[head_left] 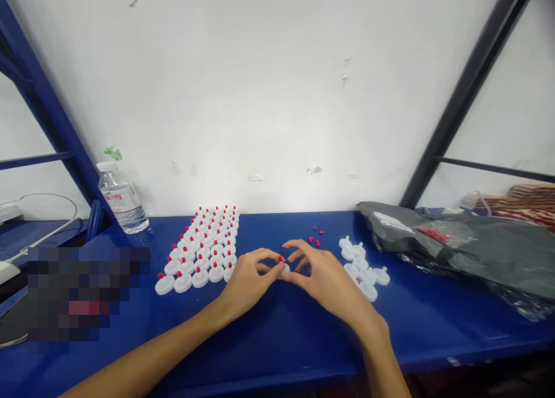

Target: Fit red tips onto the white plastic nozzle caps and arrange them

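Work at a blue table (281, 352), with clock positions read from the held cap as the dial's centre. The white cap (285, 268), topped by a red tip (280, 259), lay at that centre, between the two hands and partly hidden by the fingers. The left hand (249, 276), at nine o'clock, gripped the cap narrowly, its thumb and index finger close together at the red tip. The right hand (327, 274), at three o'clock, curved around the opposite side, its index finger raised apart from its thumb; the thumb reached the cap's near edge, but whether this hand also gripped the cap could not be told.

Between nine and ten o'clock, white caps with red tips (200, 278) stood upright in close rows, the nearest just beside the left hand. Loose red pieces (318, 244) lay between one and two o'clock. Near the right hand, at three o'clock, loose white caps (382, 276) lay in a cluster. Farther out in that direction rested a grey plastic bag (498, 248). A water bottle (124, 207) stood near ten o'clock, beyond the rows, and a white wall (260, 97) rose at twelve.
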`<state>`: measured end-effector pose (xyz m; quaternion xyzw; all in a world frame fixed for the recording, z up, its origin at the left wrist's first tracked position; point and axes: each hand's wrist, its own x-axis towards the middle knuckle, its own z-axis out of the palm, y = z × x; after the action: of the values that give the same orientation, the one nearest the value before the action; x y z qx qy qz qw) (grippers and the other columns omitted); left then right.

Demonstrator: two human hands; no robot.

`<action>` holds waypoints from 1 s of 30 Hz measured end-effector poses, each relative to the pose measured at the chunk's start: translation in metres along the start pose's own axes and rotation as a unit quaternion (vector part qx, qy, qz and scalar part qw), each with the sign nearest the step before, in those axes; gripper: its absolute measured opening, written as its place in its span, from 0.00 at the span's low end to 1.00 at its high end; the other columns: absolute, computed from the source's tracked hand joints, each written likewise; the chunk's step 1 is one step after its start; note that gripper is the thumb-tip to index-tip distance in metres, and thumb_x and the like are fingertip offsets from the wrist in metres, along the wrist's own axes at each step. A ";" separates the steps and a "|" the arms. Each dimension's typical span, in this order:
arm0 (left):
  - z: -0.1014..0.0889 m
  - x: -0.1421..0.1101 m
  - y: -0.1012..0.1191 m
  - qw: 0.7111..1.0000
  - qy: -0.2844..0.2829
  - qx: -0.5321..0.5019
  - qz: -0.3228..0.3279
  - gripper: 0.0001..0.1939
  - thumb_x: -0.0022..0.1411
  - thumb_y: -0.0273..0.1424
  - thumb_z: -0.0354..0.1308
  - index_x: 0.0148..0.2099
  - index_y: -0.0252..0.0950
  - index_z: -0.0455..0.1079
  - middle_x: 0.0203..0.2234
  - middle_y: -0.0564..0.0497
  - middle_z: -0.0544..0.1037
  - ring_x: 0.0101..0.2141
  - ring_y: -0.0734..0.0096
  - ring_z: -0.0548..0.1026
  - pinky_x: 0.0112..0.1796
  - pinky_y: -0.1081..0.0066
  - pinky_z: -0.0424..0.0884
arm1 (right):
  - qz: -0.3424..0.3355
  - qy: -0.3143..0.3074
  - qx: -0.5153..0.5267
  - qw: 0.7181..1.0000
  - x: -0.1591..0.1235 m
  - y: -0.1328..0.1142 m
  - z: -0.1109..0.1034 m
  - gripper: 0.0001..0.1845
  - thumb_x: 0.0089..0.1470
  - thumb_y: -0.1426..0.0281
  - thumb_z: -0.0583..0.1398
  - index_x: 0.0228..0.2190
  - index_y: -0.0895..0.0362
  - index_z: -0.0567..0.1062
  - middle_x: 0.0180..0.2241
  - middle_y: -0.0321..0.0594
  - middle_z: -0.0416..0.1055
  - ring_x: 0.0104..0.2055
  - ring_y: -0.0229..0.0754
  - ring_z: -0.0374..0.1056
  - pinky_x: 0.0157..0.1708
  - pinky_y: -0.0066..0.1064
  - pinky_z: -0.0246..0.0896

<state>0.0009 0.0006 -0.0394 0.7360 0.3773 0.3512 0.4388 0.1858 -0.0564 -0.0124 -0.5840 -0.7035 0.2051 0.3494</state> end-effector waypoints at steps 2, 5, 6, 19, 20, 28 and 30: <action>-0.003 -0.001 0.004 0.999 0.005 0.028 0.027 0.13 0.65 0.40 0.61 0.45 0.36 0.76 0.39 0.48 0.82 0.29 0.73 0.79 0.24 0.76 0.67 | -0.001 0.046 -0.025 0.999 -0.005 -0.003 -0.013 0.14 0.59 0.61 0.64 0.48 0.45 0.77 0.40 0.35 0.80 0.40 0.44 0.76 0.40 0.34 0.67; -0.006 -0.004 0.012 0.993 0.014 0.079 0.085 0.10 0.67 0.38 0.60 0.42 0.38 0.76 0.41 0.49 0.80 0.30 0.75 0.78 0.25 0.77 0.66 | 0.018 0.118 -0.053 0.991 -0.017 0.000 -0.039 0.11 0.61 0.58 0.61 0.42 0.47 0.80 0.35 0.35 0.80 0.36 0.44 0.75 0.37 0.33 0.66; -0.006 -0.006 0.014 0.991 0.012 0.091 0.102 0.09 0.67 0.38 0.59 0.41 0.38 0.76 0.41 0.49 0.79 0.31 0.75 0.78 0.25 0.77 0.67 | 0.038 0.129 -0.072 0.988 -0.022 0.004 -0.049 0.12 0.61 0.57 0.61 0.42 0.47 0.80 0.33 0.35 0.80 0.33 0.44 0.75 0.35 0.33 0.65; -0.055 -0.080 0.027 0.958 0.092 0.236 0.133 0.07 0.65 0.37 0.62 0.43 0.43 0.78 0.38 0.53 0.82 0.29 0.74 0.78 0.26 0.80 0.73 | 0.204 0.046 -0.167 0.964 -0.046 0.076 -0.078 0.09 0.48 0.56 0.66 0.30 0.45 0.84 0.28 0.37 0.78 0.28 0.45 0.72 0.29 0.33 0.58; -0.065 -0.090 0.022 0.951 0.119 0.260 0.121 0.09 0.63 0.39 0.63 0.43 0.43 0.78 0.39 0.53 0.82 0.27 0.75 0.77 0.26 0.80 0.73 | 0.202 0.043 -0.169 0.964 -0.043 0.076 -0.077 0.09 0.49 0.56 0.65 0.28 0.44 0.84 0.28 0.36 0.77 0.28 0.45 0.72 0.29 0.33 0.58; -0.134 -0.138 -0.016 0.870 0.290 0.377 -0.133 0.23 0.56 0.54 0.59 0.42 0.44 0.80 0.37 0.53 0.84 0.22 0.69 0.77 0.25 0.72 0.72 | 0.199 0.058 -0.162 0.965 -0.032 0.087 -0.066 0.15 0.43 0.50 0.67 0.32 0.43 0.84 0.27 0.37 0.77 0.24 0.46 0.72 0.26 0.34 0.59; -0.140 -0.137 -0.020 0.856 0.282 0.395 -0.175 0.23 0.56 0.54 0.58 0.43 0.44 0.80 0.36 0.54 0.84 0.23 0.67 0.76 0.27 0.69 0.71 | 0.209 0.046 -0.152 0.965 -0.031 0.089 -0.064 0.18 0.41 0.48 0.67 0.33 0.43 0.84 0.28 0.38 0.78 0.25 0.46 0.72 0.27 0.35 0.60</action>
<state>-0.1868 -0.0580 -0.0313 0.6389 0.7145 0.2822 0.0400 0.2953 -0.0734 -0.0391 -0.7731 -0.5717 0.1369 0.2382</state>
